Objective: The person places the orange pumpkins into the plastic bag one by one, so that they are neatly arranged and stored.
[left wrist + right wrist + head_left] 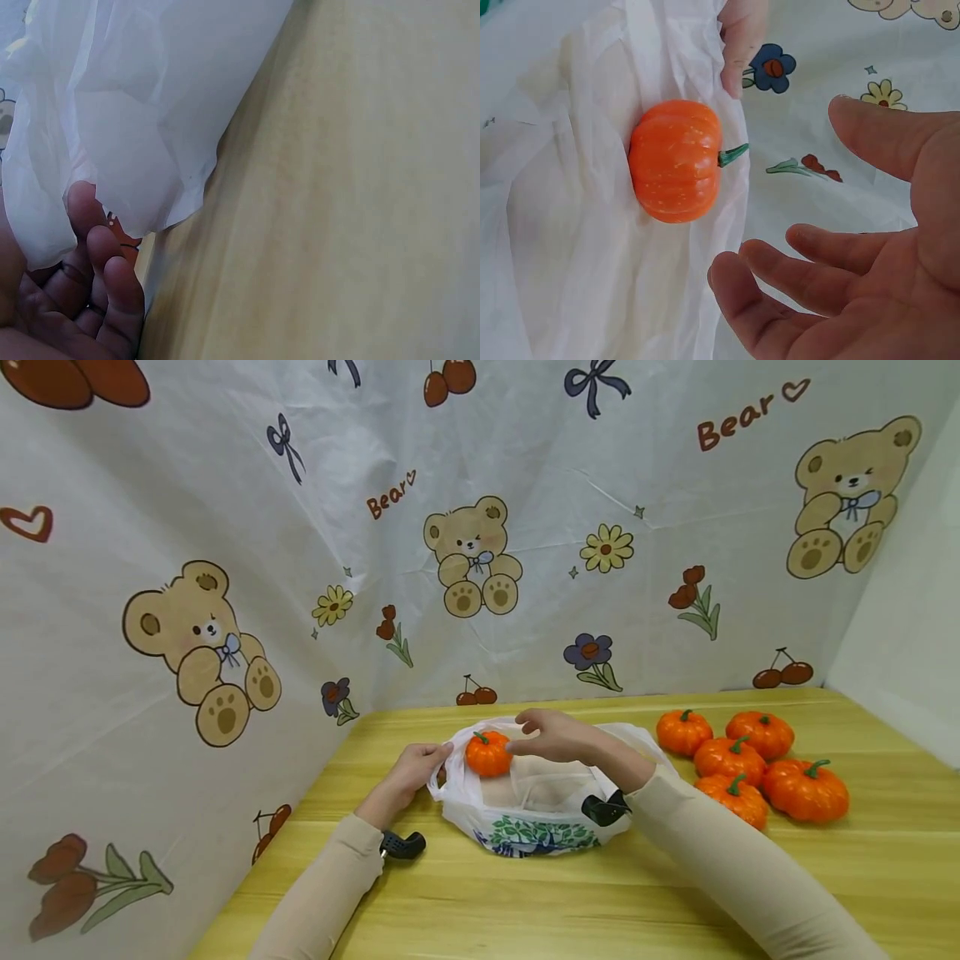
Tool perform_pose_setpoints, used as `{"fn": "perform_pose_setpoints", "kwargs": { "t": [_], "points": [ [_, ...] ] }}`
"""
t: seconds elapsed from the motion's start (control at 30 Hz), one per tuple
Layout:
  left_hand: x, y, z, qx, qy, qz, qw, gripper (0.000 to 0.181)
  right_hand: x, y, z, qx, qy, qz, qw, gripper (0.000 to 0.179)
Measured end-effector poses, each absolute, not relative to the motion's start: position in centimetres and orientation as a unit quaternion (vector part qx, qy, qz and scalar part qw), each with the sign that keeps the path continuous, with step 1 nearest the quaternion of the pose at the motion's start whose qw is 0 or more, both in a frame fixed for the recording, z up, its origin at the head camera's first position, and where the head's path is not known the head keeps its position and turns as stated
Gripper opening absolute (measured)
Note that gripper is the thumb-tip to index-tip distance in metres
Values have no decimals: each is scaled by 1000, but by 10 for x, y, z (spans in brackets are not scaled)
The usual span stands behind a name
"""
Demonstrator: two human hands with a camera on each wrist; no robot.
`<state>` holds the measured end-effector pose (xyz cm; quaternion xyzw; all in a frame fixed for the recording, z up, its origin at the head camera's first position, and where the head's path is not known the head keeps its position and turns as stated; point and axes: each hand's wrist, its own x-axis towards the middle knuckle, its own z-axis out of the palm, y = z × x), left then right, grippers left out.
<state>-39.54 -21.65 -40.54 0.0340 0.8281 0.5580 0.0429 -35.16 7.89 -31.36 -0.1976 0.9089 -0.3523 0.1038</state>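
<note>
While a bear-print sheet (525,452) hangs behind the table (465,910), a white plastic bag (465,818) with green and blue print lies toward the table's far edge, its mouth open. A person's right hand (558,739) reaches over the bag, fingers loosely spread and holding nothing; the left hand (411,770) pinches the bag's rim on the side facing the table's left edge. Five orange pumpkins (729,762) cluster toward the table's right edge. One single pumpkin (488,755) sits inside the bag, near the left hand, its green stem showing.
</note>
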Motion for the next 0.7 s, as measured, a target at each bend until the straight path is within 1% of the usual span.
{"fn": "perform_pose_setpoints", "kwargs": {
  "t": [0.33, 0.7],
  "points": [
    [-394, -218, -405, 32, 828, 557, 49, 43, -329, 104, -309, -238, 891, -372, 101, 71],
    [-397, -219, -403, 29, 827, 560, 47, 43, -312, 142, -309, -246, 890, -375, 89, 73]
  ]
}}
